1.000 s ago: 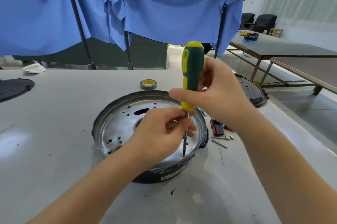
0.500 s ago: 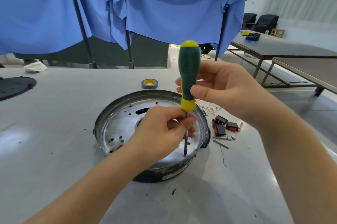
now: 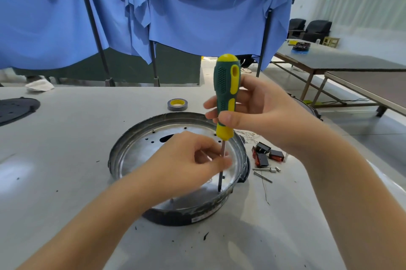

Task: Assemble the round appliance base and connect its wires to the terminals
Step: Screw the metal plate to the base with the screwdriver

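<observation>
From the head view, the round appliance base [image 3: 175, 160] sits on the grey table [image 3: 77, 149], just in front of the person — a shallow metal pan with a shiny perforated floor and a dark outer rim. A green and yellow screwdriver [image 3: 226, 94] stands nearly upright over its near right part, the thin shaft running down to a tip that meets the pan floor close to the near rim.

The right hand [image 3: 259, 114] wraps the lower half of the handle, thumb across the front and fingers curled behind it. The left hand [image 3: 189, 164] reaches in over the pan and pinches the shaft about halfway down between thumb and fingertips; the fingers are slightly blurred. Whether a screw sits under the tip cannot be told.

Just right of the base lie several small black and red switches [image 3: 263, 155], with a few loose screws [image 3: 263, 173] in front of them and thin pale wires [image 3: 248, 134] trailing behind — none of them touching either hand. A roll of grey tape [image 3: 177, 104] with a yellow core lies beyond the base. A dark round plate [image 3: 15, 109] rests at the far left of the table, and blue cloth [image 3: 175, 17] hangs behind.
</observation>
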`<state>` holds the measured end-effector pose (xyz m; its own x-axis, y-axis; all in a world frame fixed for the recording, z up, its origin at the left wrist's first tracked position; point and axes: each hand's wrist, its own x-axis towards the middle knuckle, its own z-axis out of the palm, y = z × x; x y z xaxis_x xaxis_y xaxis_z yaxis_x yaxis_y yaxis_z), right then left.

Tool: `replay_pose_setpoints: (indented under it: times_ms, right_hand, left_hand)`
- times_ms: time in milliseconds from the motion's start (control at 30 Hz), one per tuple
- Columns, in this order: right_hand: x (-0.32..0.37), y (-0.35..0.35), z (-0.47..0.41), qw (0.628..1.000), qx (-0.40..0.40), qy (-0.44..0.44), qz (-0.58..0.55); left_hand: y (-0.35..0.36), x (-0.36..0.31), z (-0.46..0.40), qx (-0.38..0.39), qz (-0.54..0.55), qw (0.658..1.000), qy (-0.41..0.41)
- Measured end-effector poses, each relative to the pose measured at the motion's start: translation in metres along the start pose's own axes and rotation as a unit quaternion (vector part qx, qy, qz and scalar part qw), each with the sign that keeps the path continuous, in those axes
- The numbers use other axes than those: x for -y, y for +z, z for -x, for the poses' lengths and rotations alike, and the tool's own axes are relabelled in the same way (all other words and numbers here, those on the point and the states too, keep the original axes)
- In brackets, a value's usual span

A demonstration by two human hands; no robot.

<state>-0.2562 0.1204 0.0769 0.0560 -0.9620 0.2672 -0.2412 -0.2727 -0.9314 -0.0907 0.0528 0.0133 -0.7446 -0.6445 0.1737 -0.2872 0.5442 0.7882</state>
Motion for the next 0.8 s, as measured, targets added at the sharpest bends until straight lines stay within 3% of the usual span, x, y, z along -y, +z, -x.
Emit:
replay_pose_setpoints:
  times_ms: [100, 200, 467, 633, 733, 800]
  right_hand:
    - [0.000, -0.005, 0.002, 0.998, 0.050, 0.001, -0.040]
    - [0.000, -0.006, 0.004, 0.996, 0.073, -0.008, -0.057]
    - [0.002, 0.007, 0.002, 0.999, -0.017, -0.033, 0.029]
    - [-0.001, 0.011, -0.001, 0.982, -0.129, -0.037, 0.131]
    - [-0.002, 0.013, -0.002, 0.980, -0.132, -0.038, 0.144]
    - [-0.001, 0.012, -0.002, 0.991, -0.103, -0.040, 0.079]
  left_hand:
    - [-0.012, 0.007, 0.003, 0.109, -0.138, 0.984, -0.029]
    - [-0.012, 0.008, 0.005, 0.150, -0.204, 0.967, -0.017]
    - [-0.007, 0.015, 0.001, 0.174, -0.181, 0.967, -0.034]
    - [-0.006, 0.017, 0.000, 0.173, -0.156, 0.972, -0.035]
    - [-0.007, 0.018, -0.001, 0.170, -0.165, 0.971, -0.039]
    - [-0.007, 0.019, -0.001, 0.171, -0.163, 0.971, -0.039]
